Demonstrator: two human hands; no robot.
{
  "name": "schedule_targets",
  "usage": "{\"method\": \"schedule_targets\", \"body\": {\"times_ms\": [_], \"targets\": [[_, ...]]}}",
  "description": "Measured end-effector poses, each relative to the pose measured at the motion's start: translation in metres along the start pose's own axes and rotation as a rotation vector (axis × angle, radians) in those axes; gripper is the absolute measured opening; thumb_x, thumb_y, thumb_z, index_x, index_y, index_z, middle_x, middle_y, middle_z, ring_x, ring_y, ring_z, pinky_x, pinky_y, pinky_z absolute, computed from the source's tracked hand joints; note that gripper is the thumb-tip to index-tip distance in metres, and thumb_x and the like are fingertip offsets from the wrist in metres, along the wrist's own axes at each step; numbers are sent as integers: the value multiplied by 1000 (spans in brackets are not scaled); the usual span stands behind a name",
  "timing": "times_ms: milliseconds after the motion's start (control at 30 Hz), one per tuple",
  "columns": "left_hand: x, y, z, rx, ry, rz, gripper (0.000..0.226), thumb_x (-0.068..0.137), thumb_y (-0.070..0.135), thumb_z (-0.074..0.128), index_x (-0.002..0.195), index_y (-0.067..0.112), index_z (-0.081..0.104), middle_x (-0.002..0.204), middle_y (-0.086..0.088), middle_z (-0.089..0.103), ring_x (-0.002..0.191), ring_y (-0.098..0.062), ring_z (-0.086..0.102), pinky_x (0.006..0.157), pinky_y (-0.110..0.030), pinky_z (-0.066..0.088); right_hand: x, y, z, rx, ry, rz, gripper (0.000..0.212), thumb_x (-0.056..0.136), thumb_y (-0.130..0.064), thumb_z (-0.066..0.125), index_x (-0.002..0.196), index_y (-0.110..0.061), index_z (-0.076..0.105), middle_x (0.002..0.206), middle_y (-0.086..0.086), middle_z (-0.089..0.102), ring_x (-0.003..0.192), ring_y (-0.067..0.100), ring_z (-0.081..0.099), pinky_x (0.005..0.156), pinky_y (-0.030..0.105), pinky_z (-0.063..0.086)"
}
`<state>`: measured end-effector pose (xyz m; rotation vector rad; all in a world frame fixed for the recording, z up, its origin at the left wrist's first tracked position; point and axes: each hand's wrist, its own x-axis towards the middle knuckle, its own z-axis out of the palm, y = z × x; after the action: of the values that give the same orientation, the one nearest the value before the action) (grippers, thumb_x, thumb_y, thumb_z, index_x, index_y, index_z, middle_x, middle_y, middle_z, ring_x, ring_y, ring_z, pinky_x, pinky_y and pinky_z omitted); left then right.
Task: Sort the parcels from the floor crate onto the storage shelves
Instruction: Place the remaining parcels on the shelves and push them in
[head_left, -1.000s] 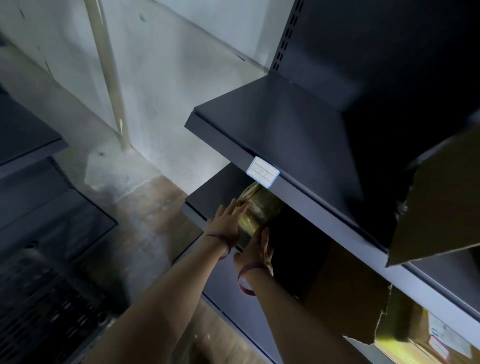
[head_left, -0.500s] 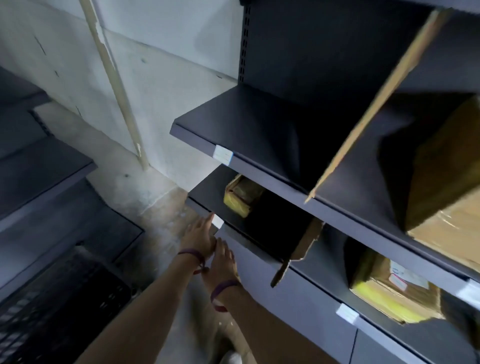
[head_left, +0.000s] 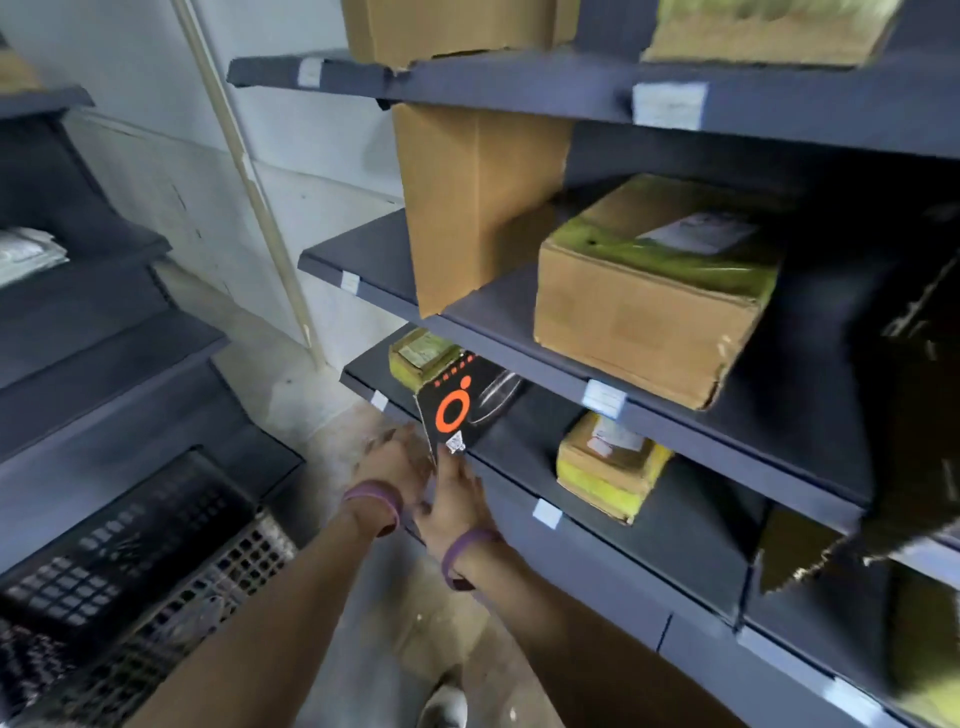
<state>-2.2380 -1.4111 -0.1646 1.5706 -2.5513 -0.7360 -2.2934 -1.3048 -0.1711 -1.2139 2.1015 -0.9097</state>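
1. Closest to the camera: a light shoe (head_left: 442, 707) on the floor and two bare forearms, each with a purple wristband (head_left: 375, 500).
2. The black mesh crate (head_left: 156, 525) sits on the floor to the left.
3. The left hand (head_left: 396, 462) is right in front of the bottom shelf (head_left: 524, 444) edge, fingers straight and slightly spread, holding nothing. It's pretty blurry.
4. The right hand (head_left: 458, 500) is just beside it, fingers straight and close together. They point up at the lower corner of a black card (head_left: 451, 410); can't tell if they actually touch it.
5. The card stands tilted at the shelf edge. It shows an orange ring logo with a dot, a row of small orange dots, and a tiny code sticker at the corner. No readable words.
6. The small yellow-taped parcel (head_left: 422, 356) lies on the bottom shelf's left end behind the card, clear of both hands. Its label is unreadable.
7. A second yellow-taped parcel (head_left: 609, 467) sits further right on that shelf.
8. The white shelf tags (head_left: 546, 514) are too blurred to read.
9. One shelf up there's a big cardboard box (head_left: 649, 306), greenish tape, white label, also illegible.
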Motion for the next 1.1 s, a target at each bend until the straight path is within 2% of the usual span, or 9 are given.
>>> {"method": "schedule_targets", "body": {"times_ms": [67,200,367,433,567,700,767,867,1100], "targets": [[-31,32,13,-21,8,54,57,86,24,55,141,26,39,141,-10,45,129,-34,41,106,-39,37,-25,25,-37,-92,47,39,72,90,-16,54,151,-15,15,151,10,26,137,33,28,111,38,27],[-80,93,34,1,-9,185,61,90,32,52,146,28,30,148,-6,38,135,-30,33,110,-44,30,-72,69,-104,-174,141,204,73,95,-26,50,153,-20,6,159,5,11,141,32,22,112,41,28],[-127,155,57,56,-32,424,62,89,31,52,147,26,30,147,-4,38,135,-28,32,110,-44,29,-143,105,-160,-190,251,330,76,94,-29,51,153,-18,6,159,6,11,143,34,19,114,41,25],[-149,174,69,79,-48,474,63,89,34,52,147,30,28,151,-1,32,139,-29,25,112,-48,25,-174,115,-175,-190,305,363,76,93,-29,52,153,-18,7,160,6,10,144,32,17,115,39,24],[-195,190,99,151,-82,562,65,91,40,49,149,33,20,157,0,19,144,-28,12,114,-51,15,-236,133,-190,-222,385,435,77,92,-31,54,153,-17,9,160,7,11,145,29,14,117,37,20],[-242,188,133,171,-143,650,65,91,41,47,149,31,19,155,2,20,142,-27,17,112,-50,23,-303,155,-186,-235,381,583,75,94,-30,53,153,-19,7,160,4,6,145,29,12,117,38,22],[-264,188,149,161,-200,657,63,92,39,46,149,31,20,156,4,17,143,-26,15,113,-48,21,-332,168,-184,-232,379,641,74,93,-29,52,153,-20,8,160,3,6,143,31,16,115,39,25],[-290,198,165,131,-266,666,63,92,35,46,149,31,19,157,4,14,145,-21,11,116,-47,15,-366,185,-187,-236,402,682,74,93,-29,51,153,-20,8,160,4,8,143,31,17,114,36,23],[-332,243,202,166,-323,718,64,93,31,44,150,31,14,159,3,10,146,-22,7,117,-47,14,-413,235,-216,-227,425,708,72,95,-25,49,153,-20,7,161,5,5,146,29,11,116,36,21]]}}
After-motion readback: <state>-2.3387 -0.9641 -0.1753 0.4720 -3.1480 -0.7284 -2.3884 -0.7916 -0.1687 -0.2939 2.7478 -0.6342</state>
